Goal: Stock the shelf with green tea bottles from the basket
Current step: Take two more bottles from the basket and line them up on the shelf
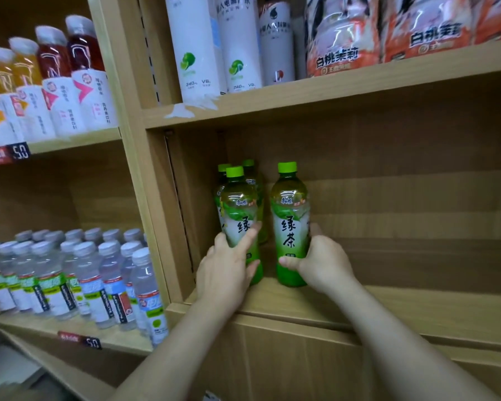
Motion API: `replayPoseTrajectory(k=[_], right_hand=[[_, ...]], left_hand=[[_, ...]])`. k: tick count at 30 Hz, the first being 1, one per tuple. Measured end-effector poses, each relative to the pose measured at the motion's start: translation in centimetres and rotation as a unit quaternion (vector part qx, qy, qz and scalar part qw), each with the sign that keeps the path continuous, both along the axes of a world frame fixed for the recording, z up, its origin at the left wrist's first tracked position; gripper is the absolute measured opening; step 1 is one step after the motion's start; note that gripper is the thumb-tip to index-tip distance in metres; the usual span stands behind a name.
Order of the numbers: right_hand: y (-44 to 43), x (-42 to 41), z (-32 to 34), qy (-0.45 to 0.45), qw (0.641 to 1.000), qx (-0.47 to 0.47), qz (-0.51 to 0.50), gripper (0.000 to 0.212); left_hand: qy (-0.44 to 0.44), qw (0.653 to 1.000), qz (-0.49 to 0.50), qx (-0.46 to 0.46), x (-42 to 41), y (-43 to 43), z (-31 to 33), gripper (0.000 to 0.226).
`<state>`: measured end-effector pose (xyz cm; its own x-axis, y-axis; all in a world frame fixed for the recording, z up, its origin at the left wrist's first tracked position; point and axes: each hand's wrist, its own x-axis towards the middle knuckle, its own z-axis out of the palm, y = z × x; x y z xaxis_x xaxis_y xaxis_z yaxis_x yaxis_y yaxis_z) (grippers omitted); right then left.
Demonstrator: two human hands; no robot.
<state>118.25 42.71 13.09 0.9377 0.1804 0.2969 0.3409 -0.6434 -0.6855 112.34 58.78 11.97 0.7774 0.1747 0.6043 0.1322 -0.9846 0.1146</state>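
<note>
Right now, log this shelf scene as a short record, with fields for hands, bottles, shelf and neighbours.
left hand: the left hand grips the left front bottle of green tea
right hand: the right hand grips the right front bottle of green tea
pose: both upright, side by side with a gap, bases at the shelf board
already stocked: two back bottles behind the left front one, near the left wall
neighbours: water bottles in the bay to the left; white bottles on the shelf above
basket: not in view
</note>
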Motion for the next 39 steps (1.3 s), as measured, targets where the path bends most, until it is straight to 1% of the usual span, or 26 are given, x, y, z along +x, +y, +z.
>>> replayPoseTrajectory(k=[2,4,8,10,12,14,16,18,20,21,22,24,25,26,27,29,31,32,33,34,35,36,37,39], right_hand=[[0.6,1.0,0.3,0.015,1.000,0.007,0.003,0.067],[1.3,2.0,0.5,0.032,0.999,0.027,-0.004,0.065],[2.6,3.7,0.4,0.045,0.998,0.036,-0.019,0.063],[3.1,4.4,0.4,0.040,0.998,0.040,-0.019,0.064],[3.3,5.1,0.3,0.032,0.998,0.041,-0.024,0.064],[3.4,5.6,0.2,0.020,0.998,0.059,-0.033,0.065],[3.6,5.8,-0.1,0.009,0.995,0.084,-0.047,0.066],[3.8,6.1,-0.4,-0.001,0.994,0.096,-0.055,0.060],[4.0,6.6,-0.8,-0.019,0.994,0.095,-0.058,0.052],[4.0,6.9,-1.0,-0.025,0.993,0.104,-0.056,0.048],[4.0,7.2,-1.2,-0.024,0.991,0.123,-0.051,0.044],[3.6,7.8,-1.6,-0.011,0.984,0.177,-0.027,0.035],[3.4,8.2,-1.8,-0.001,0.978,0.207,-0.011,0.031],[3.1,8.7,-1.9,0.012,0.970,0.243,0.003,0.028],[2.8,9.1,-1.9,0.030,0.958,0.283,0.016,0.028],[2.7,10.0,-1.8,0.065,0.932,0.357,0.030,0.034],[2.7,10.5,-1.6,0.093,0.910,0.402,0.034,0.032],[2.8,10.7,-1.5,0.103,0.901,0.420,0.036,0.029],[2.8,10.8,-1.5,0.113,0.892,0.435,0.042,0.026],[2.8,10.9,-1.5,0.123,0.886,0.445,0.053,0.023],[2.9,10.9,-1.4,0.134,0.879,0.452,0.064,0.019],[2.9,10.8,-1.3,0.146,0.873,0.459,0.073,0.015],[2.8,10.9,-1.2,0.155,0.869,0.463,0.079,0.018],[2.7,10.9,-1.0,0.169,0.867,0.462,0.079,0.032]], left_hand=[[0.001,1.000,-0.002,-0.025,0.4,0.7,0.1,0.065],[0.010,0.999,0.008,-0.030,0.8,1.7,0.0,0.060],[0.055,0.998,0.039,-0.001,1.3,3.3,0.2,0.054],[0.073,0.995,0.050,0.034,1.2,3.6,0.5,0.052],[0.093,0.988,0.067,0.106,1.0,3.7,1.0,0.050],[0.118,0.974,0.090,0.174,0.6,3.4,1.3,0.053],[0.130,0.967,0.098,0.198,0.2,3.0,1.4,0.055],[0.119,0.972,0.077,0.189,0.4,2.1,1.3,0.050],[0.089,0.984,0.004,0.154,1.4,0.4,1.1,0.051],[0.068,0.991,-0.047,0.108,2.4,-0.5,1.2,0.052],[0.061,0.993,-0.098,0.039,3.8,-1.3,1.0,0.054],[0.066,0.974,-0.167,-0.136,6.8,-2.7,0.8,0.051],[0.055,0.959,-0.178,-0.215,8.2,-3.4,0.7,0.045],[0.039,0.946,-0.177,-0.268,9.4,-3.9,0.6,0.039],[0.031,0.940,-0.174,-0.291,10.2,-4.3,0.4,0.037],[0.045,0.939,-0.173,-0.294,11.2,-4.9,0.1,0.040],[0.072,0.950,-0.159,-0.258,11.8,-4.9,0.3,0.040],[0.078,0.965,-0.134,-0.212,12.2,-4.7,0.7,0.037],[0.080,0.983,-0.092,-0.139,12.7,-4.6,1.4,0.032],[0.083,0.995,-0.043,-0.046,13.2,-4.4,2.1,0.025],[0.091,0.994,0.003,0.054,13.7,-4.3,2.7,0.020],[0.113,0.982,0.040,0.149,14.3,-4.2,3.2,0.018],[0.146,0.960,0.065,0.230,14.9,-4.0,3.5,0.021],[0.221,0.905,0.098,0.351,16.1,-3.2,3.5,0.036]])
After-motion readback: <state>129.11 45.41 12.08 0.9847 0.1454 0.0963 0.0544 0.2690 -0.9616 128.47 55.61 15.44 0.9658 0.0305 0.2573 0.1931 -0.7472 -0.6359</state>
